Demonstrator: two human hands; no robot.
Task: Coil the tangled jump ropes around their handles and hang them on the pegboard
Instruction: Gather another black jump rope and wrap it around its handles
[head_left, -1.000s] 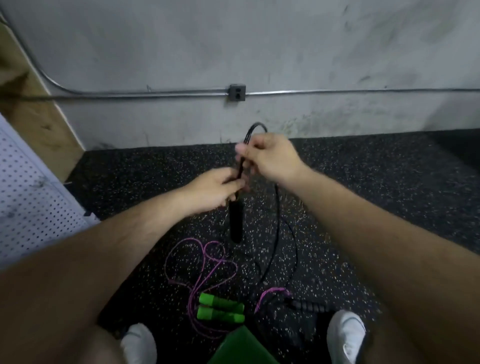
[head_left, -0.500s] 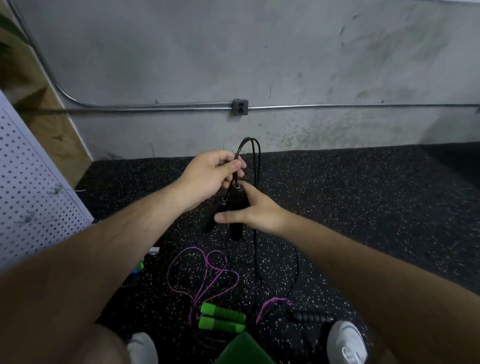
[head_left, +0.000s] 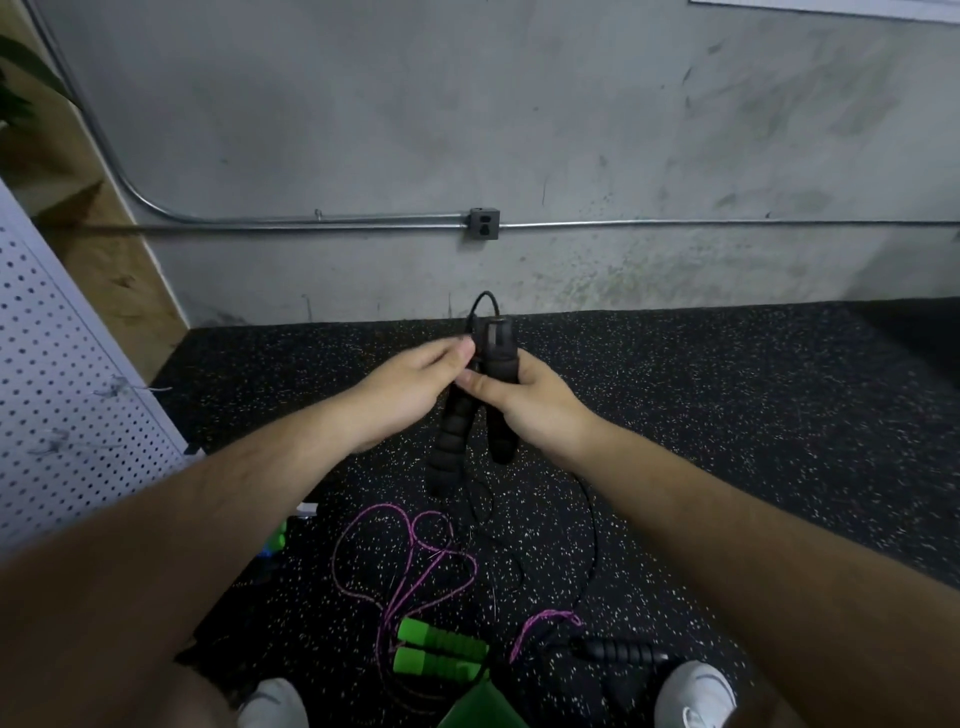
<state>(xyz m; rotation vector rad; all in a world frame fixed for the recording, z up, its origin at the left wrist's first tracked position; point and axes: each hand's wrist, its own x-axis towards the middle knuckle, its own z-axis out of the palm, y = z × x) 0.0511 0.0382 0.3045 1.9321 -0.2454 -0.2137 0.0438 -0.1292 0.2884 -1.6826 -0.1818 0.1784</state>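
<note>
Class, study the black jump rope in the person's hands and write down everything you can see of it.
The black jump rope has two ribbed handles that look like foam, together at the top, nearly upright, free ends pointing down. The right hand grips the right handle; the left hand pinches its thin black cord beside the handle tops, where a small loop sticks up. The cord trails in loose curves onto the speckled floor.

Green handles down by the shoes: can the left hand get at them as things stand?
Probably not yet. The left hand pinches the black rope beside the black handle that the right hand grips, so it is occupied. The green handles lie uncovered; letting go first would likely suffice.
</note>
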